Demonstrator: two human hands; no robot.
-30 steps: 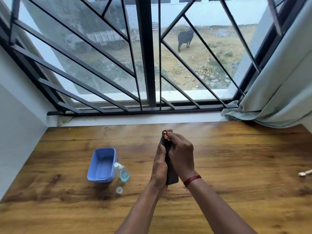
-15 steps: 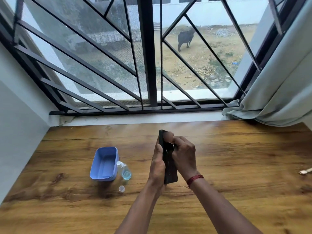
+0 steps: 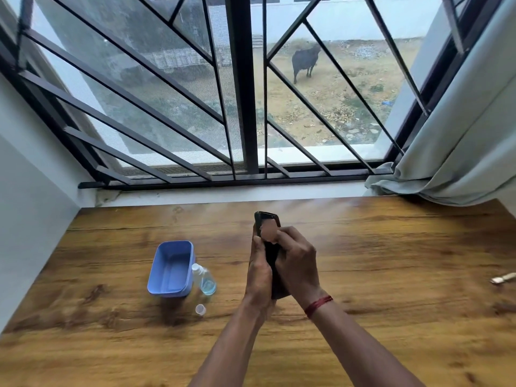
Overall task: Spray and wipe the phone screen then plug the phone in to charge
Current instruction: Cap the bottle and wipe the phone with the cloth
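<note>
A black phone stands on edge above the wooden table, held upright between both hands. My left hand grips its left side and back. My right hand presses a small pinkish cloth against the screen near the top, fingers curled round the cloth. A small clear spray bottle with blue liquid lies on the table to the left, its cap off beside it. A white charger plug end lies at the table's far right edge.
A blue plastic box sits just left of the spray bottle. A barred window runs along the table's back edge, with a grey curtain bunched at the right and a white wall on the left.
My right hand with the cloth slid down the screen and has come back up toward the top. The phone's top edge now shows above the hand. The left hand's grip stays the same.
</note>
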